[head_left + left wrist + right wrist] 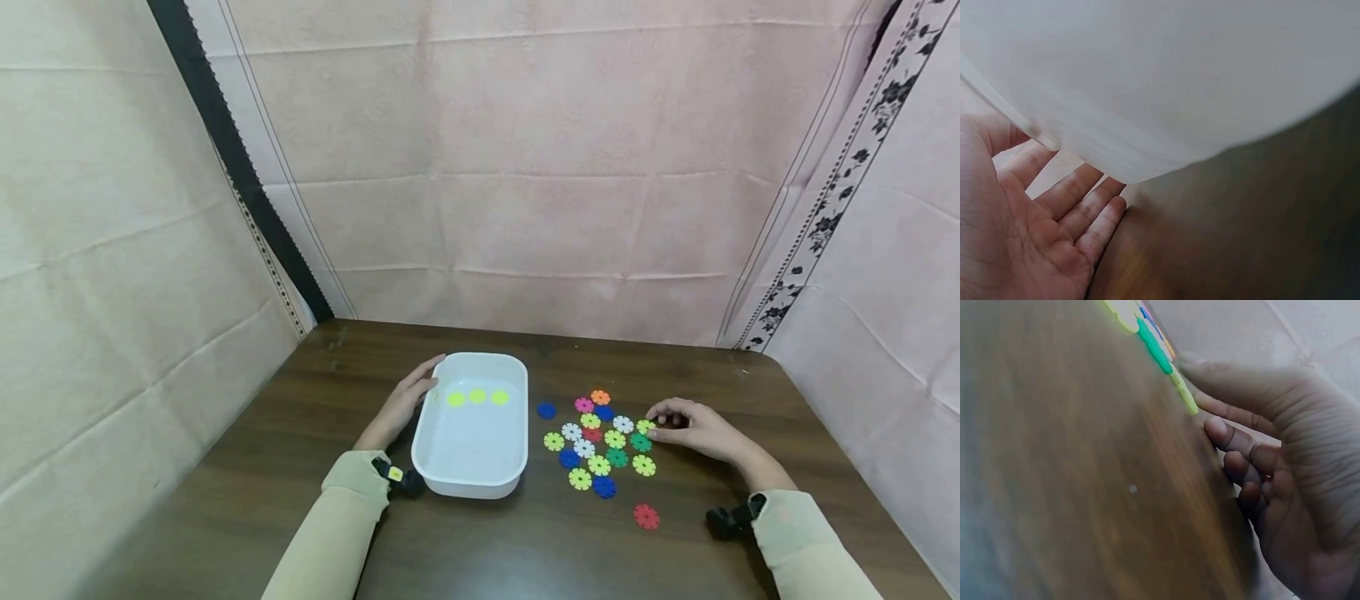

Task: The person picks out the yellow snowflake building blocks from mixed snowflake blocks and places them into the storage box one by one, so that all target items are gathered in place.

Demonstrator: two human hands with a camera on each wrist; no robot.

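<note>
My left hand (pixel 405 407) rests against the left side of a white rectangular tray (pixel 468 475), fingers fairly straight along its rim. In the left wrist view, the fingers (pixel 1088 215) lie by the tray's outer wall (pixel 1166 81). Several yellow-green discs (pixel 477 396) lie in a row inside the tray. On the right, my right hand (pixel 697 429) pinches a yellow-green notched disc (pixel 645 426) at the edge of the loose group, thumb and index finger at its rim. The right wrist view shows that disc (pixel 1185 394) low over the table, beside a green one (pixel 1155 347).
Notched discs in several colours lie on the brown wooden table (pixel 510 558) between the tray and my right hand, among them blue (pixel 604 487), white (pixel 623 424) and orange (pixel 600 397). A red disc (pixel 646 517) sits apart, nearer me. Pale cloth (pixel 525 208) hangs around the table.
</note>
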